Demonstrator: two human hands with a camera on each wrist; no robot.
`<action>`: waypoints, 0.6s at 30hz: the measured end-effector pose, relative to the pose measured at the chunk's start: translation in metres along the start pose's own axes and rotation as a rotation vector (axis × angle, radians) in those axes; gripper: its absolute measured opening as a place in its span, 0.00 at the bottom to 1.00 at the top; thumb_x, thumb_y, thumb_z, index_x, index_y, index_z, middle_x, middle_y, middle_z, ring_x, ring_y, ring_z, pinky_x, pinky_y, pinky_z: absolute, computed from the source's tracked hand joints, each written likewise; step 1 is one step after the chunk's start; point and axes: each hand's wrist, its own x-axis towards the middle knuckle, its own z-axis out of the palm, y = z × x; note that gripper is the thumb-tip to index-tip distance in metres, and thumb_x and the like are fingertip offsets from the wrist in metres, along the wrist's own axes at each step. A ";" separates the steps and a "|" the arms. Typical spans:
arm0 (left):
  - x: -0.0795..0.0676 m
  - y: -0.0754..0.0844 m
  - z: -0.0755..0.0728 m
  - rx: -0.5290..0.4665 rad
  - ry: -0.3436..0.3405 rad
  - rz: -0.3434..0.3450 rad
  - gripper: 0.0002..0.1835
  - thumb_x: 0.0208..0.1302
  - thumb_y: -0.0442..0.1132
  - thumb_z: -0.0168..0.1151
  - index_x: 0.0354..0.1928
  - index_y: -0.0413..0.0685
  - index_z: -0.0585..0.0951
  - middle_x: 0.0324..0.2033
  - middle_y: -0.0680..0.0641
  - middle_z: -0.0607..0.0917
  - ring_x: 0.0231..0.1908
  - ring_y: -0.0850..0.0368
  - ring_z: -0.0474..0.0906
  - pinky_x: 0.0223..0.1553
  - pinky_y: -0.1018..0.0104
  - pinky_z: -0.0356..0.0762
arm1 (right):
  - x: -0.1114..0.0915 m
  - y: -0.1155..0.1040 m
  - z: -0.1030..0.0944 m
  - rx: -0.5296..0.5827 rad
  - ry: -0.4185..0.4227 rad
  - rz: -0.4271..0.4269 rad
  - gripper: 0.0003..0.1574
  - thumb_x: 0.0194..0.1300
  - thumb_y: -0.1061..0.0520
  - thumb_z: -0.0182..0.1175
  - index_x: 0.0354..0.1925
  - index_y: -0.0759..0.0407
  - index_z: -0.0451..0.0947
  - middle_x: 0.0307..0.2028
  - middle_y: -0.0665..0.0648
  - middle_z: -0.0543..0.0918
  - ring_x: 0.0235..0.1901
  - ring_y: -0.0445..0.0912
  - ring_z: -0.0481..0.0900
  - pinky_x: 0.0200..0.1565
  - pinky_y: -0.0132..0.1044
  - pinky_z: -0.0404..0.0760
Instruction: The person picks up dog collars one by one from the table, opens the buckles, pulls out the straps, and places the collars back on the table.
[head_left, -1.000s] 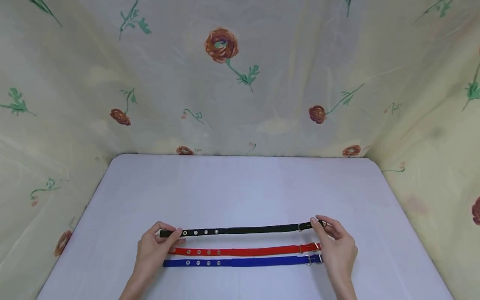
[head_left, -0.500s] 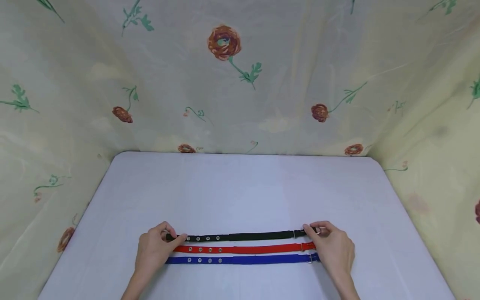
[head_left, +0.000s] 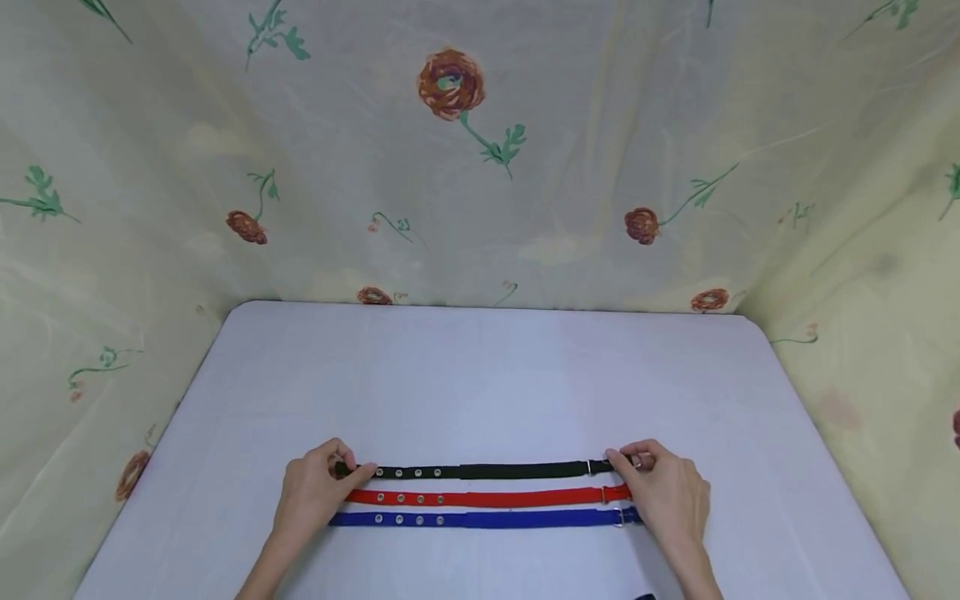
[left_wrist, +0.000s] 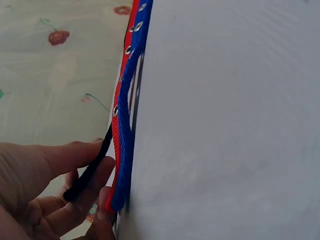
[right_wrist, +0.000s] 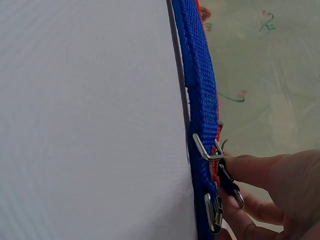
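Note:
A black collar (head_left: 517, 472) stretches crosswise between my two hands, just beyond a red collar (head_left: 525, 499) and a blue collar (head_left: 525, 520) that lie parallel on the table. My left hand (head_left: 311, 492) pinches its eyelet end between thumb and fingers; the black tip (left_wrist: 86, 179) pokes out past them in the left wrist view. At the other end, my right hand (head_left: 671, 500) pinches the black collar by its buckle. The right wrist view shows the blue collar's metal ring (right_wrist: 202, 149) and buckle (right_wrist: 212, 214) in front of that thumb. My right hand hides the red collar's buckle end from the head view.
The collars lie near the front of a white table (head_left: 487, 375). Flower-printed cloth (head_left: 480, 167) hangs behind the table and along both sides. A small dark thing (head_left: 645, 597) shows at the bottom edge of the head view.
Both hands have brought the black collar down toward the red one and in line with it. Most recently the left hand has shifted slightly. The dark thing has appeared at the bottom edge.

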 end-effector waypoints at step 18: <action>0.001 0.002 0.005 0.076 0.010 0.031 0.17 0.65 0.50 0.79 0.36 0.46 0.83 0.25 0.49 0.85 0.26 0.56 0.74 0.26 0.66 0.65 | 0.002 -0.001 0.000 -0.064 -0.025 -0.066 0.23 0.66 0.40 0.75 0.41 0.59 0.89 0.32 0.61 0.92 0.34 0.59 0.82 0.43 0.58 0.71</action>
